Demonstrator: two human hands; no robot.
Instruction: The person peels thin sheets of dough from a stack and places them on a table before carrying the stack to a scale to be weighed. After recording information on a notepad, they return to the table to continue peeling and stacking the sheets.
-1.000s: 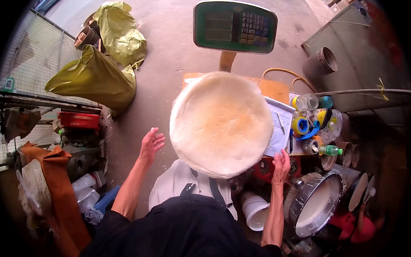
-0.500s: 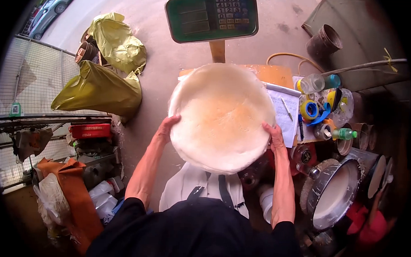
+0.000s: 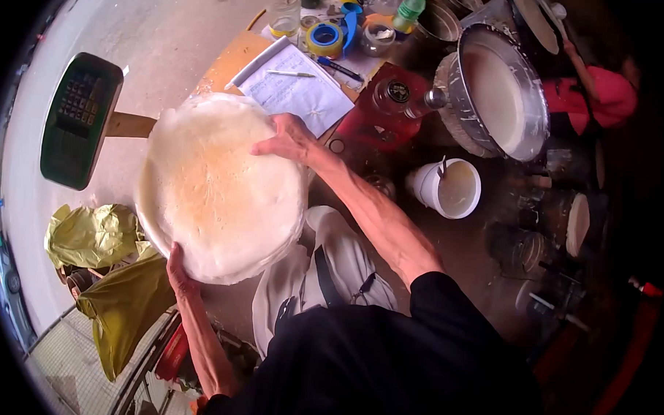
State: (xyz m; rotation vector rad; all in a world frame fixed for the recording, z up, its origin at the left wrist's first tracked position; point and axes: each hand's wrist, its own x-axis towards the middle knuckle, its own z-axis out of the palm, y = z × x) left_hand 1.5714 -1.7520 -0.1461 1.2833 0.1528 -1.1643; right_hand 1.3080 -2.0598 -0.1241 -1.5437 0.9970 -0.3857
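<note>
Between my two hands is a large round, off-white slab like dough or a stack of flatbread wrappers [image 3: 223, 182], its middle tinged brown and its edge uneven. At its lower-left rim my left hand [image 3: 181, 274] is closed, the fingers mostly hidden beneath. My right hand [image 3: 287, 138] grips the upper-right rim, thumb lying on the top surface. The slab is held in front of my lap, partly covering the edge of an orange-brown board [image 3: 238, 58]. Just beyond my right hand lies a notebook [image 3: 296, 85] with a pen [image 3: 290, 73] on it.
A scale display [image 3: 83, 118] on a post stands left. Tape rolls [image 3: 325, 39], a marker [image 3: 340, 68] and a green bottle [image 3: 410, 10] are at the top. A batter-filled metal basin [image 3: 500, 96] and white bucket [image 3: 446, 188] stand right, near a person in red [image 3: 592, 96]. Yellow-green sacks [image 3: 124, 303] lie lower left.
My view has swung to the right, so the scale display now appears at the left. The slab has stayed in both hands and is turned, my right hand now higher than my left.
</note>
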